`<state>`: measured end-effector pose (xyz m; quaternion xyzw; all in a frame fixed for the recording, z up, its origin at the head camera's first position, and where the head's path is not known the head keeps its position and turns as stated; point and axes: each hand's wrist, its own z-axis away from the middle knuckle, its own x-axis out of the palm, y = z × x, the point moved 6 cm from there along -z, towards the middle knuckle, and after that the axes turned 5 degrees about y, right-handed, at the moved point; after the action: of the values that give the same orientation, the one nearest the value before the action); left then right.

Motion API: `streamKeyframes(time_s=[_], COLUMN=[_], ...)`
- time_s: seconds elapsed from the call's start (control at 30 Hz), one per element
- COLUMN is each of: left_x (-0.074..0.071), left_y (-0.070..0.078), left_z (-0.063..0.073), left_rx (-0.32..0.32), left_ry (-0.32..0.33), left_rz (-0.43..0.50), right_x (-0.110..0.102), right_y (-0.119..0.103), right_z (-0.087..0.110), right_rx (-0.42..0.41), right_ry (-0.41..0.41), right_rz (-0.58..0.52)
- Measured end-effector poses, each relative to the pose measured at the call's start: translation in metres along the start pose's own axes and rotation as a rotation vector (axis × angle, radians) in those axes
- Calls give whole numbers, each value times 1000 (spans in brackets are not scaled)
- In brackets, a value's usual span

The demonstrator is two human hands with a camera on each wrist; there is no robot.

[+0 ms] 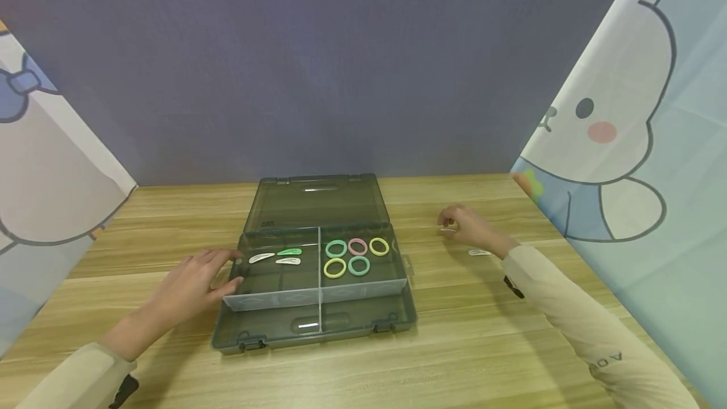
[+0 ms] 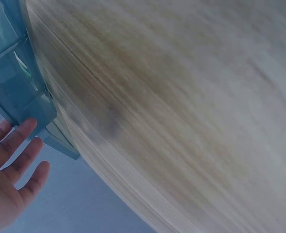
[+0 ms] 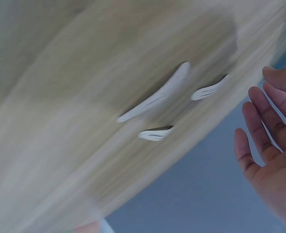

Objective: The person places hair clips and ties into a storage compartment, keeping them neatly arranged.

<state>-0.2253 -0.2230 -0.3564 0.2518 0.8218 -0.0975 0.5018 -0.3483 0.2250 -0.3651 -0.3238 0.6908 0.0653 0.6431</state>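
Note:
A dark translucent organizer box (image 1: 272,337) lies with its lid raised, one inner compartment holding two white snap hair clips (image 1: 288,261) and a green hair clip (image 1: 289,251). Relaxed fingers of my left hand (image 1: 195,279) rest at the box's left edge and grip nothing; the left wrist view shows that hand (image 2: 11,170) beside the wall. Over the table to the right, my right hand (image 1: 468,227) hovers by a white clip (image 1: 448,230). Its loosely bent fingers hold nothing in the right wrist view, where three white clips (image 3: 157,97) lie on the wood.
Several green, pink and yellow hair ties (image 1: 358,247) fill the box's right compartment. Its dark lid (image 1: 320,202) leans back behind. The wooden table (image 1: 454,346) ends at a grey-blue panel (image 1: 329,68), with cartoon-print cloths (image 1: 625,106) at both sides.

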Motion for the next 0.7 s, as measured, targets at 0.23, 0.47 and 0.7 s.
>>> streamKeyframes(time_s=[0.23,0.47,0.7], left_x=[-1,0,1], left_y=[0,-1,-1], left_z=[0,1,1], left_rx=[9,7,-3], left_ry=[9,10,3], left_rz=[5,3,0], right_x=[2,6,10], right_y=[13,24,31], right_z=[6,8,9], right_rx=[27,54,79], right_ry=[11,1,9], right_rz=[12,29,23])
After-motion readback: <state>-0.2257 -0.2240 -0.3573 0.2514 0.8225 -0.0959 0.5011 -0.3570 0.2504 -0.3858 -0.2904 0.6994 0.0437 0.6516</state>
